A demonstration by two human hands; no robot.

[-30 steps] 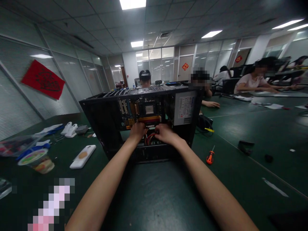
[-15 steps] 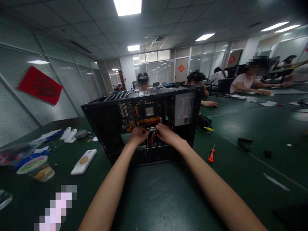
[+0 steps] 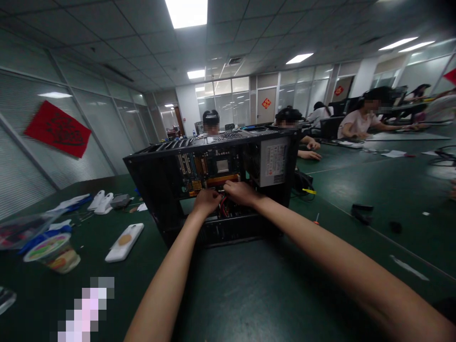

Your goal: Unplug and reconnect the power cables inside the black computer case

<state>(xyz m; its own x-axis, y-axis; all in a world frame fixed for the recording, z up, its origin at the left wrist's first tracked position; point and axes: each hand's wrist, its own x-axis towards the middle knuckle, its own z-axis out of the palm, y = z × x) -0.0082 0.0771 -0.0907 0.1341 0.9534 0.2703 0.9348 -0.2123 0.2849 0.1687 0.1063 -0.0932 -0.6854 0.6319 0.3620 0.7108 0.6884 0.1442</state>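
Observation:
An open black computer case (image 3: 149, 190) lies on its side in front of me, its inside facing me. Both hands reach into it, below the motherboard (image 3: 211, 164). My left hand (image 3: 205, 203) is closed in a pinch at the lower edge of the board; whatever the fingertips hold is too small to make out. My right hand (image 3: 242, 194) is closed with its fingertips by the memory module (image 3: 223, 180), and what it grips is hidden. Red and black cables (image 3: 224, 207) run between the hands. The power supply (image 3: 273, 161) sits at the upper right of the case.
On the left of the green table (image 3: 228, 289) are a white phone (image 3: 124, 242), a plastic cup (image 3: 53, 251) and a plastic bag (image 3: 30, 228). A screwdriver tip (image 3: 317, 217) shows beyond my right forearm. Other people sit farther back and at right, one person's hand (image 3: 309, 155) near the case.
My right hand has moved left, closer to my left hand, and its forearm now covers most of the screwdriver. My left hand stays almost in place. A co-worker's second hand has come into view.

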